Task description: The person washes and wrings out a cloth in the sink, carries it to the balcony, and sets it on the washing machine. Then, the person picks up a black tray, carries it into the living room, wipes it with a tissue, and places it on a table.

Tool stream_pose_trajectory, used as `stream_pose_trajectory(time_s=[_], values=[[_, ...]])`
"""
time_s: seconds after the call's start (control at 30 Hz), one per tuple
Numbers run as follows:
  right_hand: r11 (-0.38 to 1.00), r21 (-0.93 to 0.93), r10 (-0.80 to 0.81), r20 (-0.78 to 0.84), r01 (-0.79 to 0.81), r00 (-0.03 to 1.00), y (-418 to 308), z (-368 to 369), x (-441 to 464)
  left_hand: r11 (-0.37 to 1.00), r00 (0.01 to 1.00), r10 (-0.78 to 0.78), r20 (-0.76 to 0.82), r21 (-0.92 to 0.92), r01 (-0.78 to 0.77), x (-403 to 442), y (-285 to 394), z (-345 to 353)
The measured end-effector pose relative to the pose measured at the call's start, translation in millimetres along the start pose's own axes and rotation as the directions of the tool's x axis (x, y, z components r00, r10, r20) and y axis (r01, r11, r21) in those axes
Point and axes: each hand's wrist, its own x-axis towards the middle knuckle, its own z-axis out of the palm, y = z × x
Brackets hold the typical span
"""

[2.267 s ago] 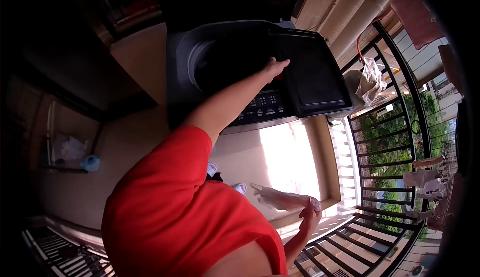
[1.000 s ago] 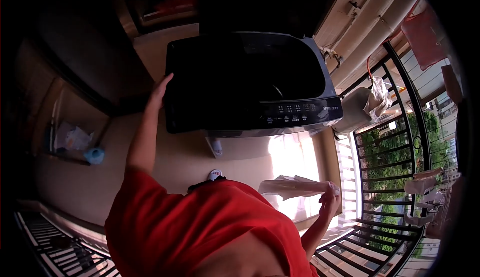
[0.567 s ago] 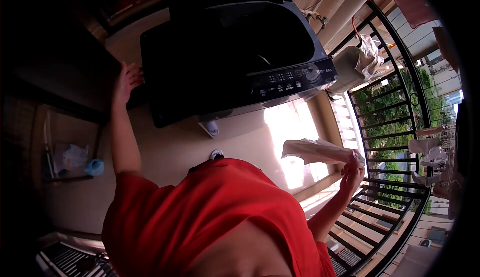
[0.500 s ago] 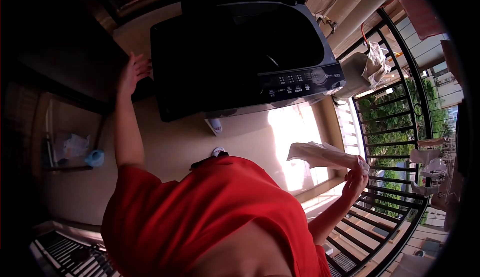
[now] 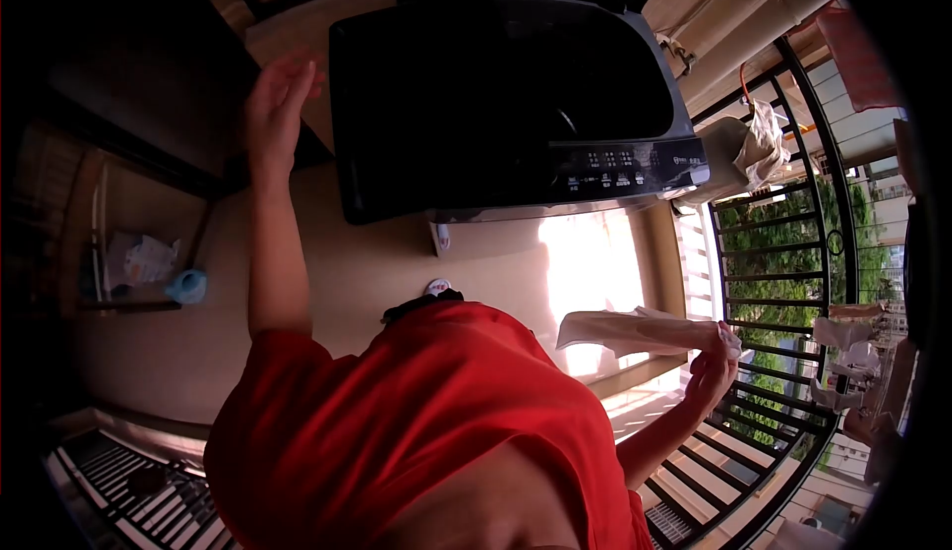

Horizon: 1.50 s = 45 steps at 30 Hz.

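Note:
My right hand [image 5: 708, 373] is closed around one end of a white cloth [image 5: 640, 332]. The rest of the cloth stretches out to the left over the sunlit floor. My left hand [image 5: 281, 104] is raised beside the left end of a black top-loading washing machine [image 5: 466, 178], its fingers extended with nothing in them. I cannot tell whether it touches the machine; a gap seems to lie between them. Printed controls run along the front edge of the machine's control panel [image 5: 625, 165].
Black railings [image 5: 783, 302] run along the right side, with greenery outside. A pale cloth or bag [image 5: 764, 143] hangs near the pipes [image 5: 759, 29]. At left, a blue container [image 5: 186, 287] sits by a low shelf. White footwear [image 5: 438, 287] shows on the tiled floor [image 5: 357, 272].
The view has shifted, so the washing machine appears further right. My left hand has risen slightly. The white cloth, still in my right hand, hangs a little lower in view.

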Motion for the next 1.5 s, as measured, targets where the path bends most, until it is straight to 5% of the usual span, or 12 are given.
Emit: stream_pose_trajectory(time_s=[0.1, 0.17, 0.27, 0.4, 0.7, 0.87, 1.03, 1.1, 1.17, 1.3, 1.4, 1.5], values=[[0.999, -0.003, 0.035, 0.138, -0.035, 0.99, -2, 11, -9, 0.956, 0.85, 0.125, 0.512, -0.292, 0.035, -42, 50, 88], [0.997, -0.017, 0.08, 0.206, -0.078, 0.975, -4, 23, -16, 0.989, 0.574, 0.099, 0.813, -0.143, 0.031, -84, 68, 152], [0.994, -0.089, 0.09, 0.246, -0.07, 0.965, -2, 42, -25, 0.975, 0.294, 0.18, 0.939, -0.13, -0.182, -150, 64, 238], [0.982, -0.145, 0.152, 0.23, -0.12, 0.961, -3, 51, -37, 0.922, 0.152, 0.384, 0.911, -0.371, -0.108, -196, 64, 290], [0.989, -0.085, 0.138, 0.189, -0.124, 0.972, -4, 43, -50, 0.854, 0.487, 0.502, 0.715, -0.498, -0.149, -204, 68, 307], [0.908, -0.413, 0.013, 0.199, 0.072, 0.98, -25, 22, -50, 0.943, 0.578, 0.305, 0.757, -0.326, -0.072, -181, 57, 310], [0.55, -0.835, 0.034, -0.021, -0.036, 0.999, -25, -51, -37, 0.89, 0.501, 0.416, 0.759, -0.225, -0.398, -169, 17, 328], [0.35, -0.935, -0.16, 0.009, 0.065, 0.987, -26, -92, -31, 0.863, 0.401, 0.427, 0.81, -0.234, -0.447, -163, 11, 327], [0.392, -0.92, -0.259, -0.133, -0.022, 0.957, -38, -119, -38, 0.83, 0.279, 0.429, 0.859, -0.254, -0.497, -158, -5, 339], [0.441, -0.88, -0.579, -0.431, -0.179, 0.692, -56, -155, -67, 0.784, 0.417, 0.379, 0.826, -0.048, -0.619, -130, 28, 329], [0.197, -0.917, -0.543, -0.396, -0.346, 0.74, -60, -175, -80, 0.711, 0.368, 0.493, 0.788, -0.122, -0.692, -105, 38, 340], [0.183, -0.867, -0.556, -0.479, -0.463, 0.679, -63, -216, -99, 0.554, 0.21, 0.65, 0.73, -0.267, -0.788, -84, 48, 352]])
